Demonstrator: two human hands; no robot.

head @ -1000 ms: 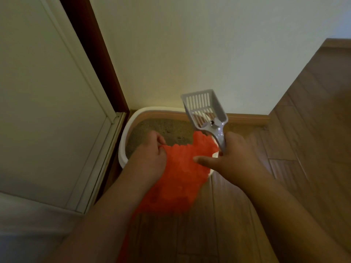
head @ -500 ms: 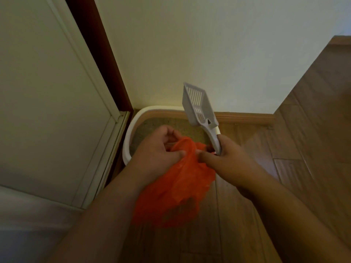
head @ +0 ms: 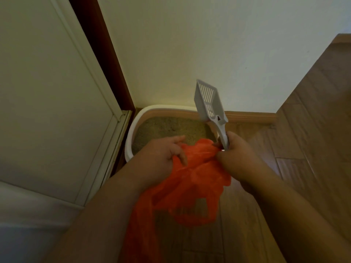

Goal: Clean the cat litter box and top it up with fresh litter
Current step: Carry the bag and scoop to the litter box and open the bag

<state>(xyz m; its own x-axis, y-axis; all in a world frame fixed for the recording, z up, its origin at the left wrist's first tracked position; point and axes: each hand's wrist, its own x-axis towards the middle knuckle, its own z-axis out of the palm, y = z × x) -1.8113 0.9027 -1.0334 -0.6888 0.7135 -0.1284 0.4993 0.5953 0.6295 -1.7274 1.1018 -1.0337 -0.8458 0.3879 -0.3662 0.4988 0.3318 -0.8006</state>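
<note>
both hands grip a thin orange plastic bag [head: 191, 179] above a white oval litter box [head: 131, 137] of tan litter in the corner: left hand [head: 161, 158] clamped on its edge, right hand [head: 237, 156] also closed around a grey slotted plastic scoop [head: 208, 103].

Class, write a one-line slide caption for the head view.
Both hands pull at an orange bag before the litter box, the right also gripping a grey scoop.

Quick count from where I'm standing: one litter box [head: 129, 137] with one bed of sandy litter [head: 171, 128] in it, one grey slotted scoop [head: 208, 103], one orange plastic bag [head: 191, 186], and my two hands, left [head: 161, 156] and right [head: 239, 158]. One door [head: 47, 92] too.
</note>
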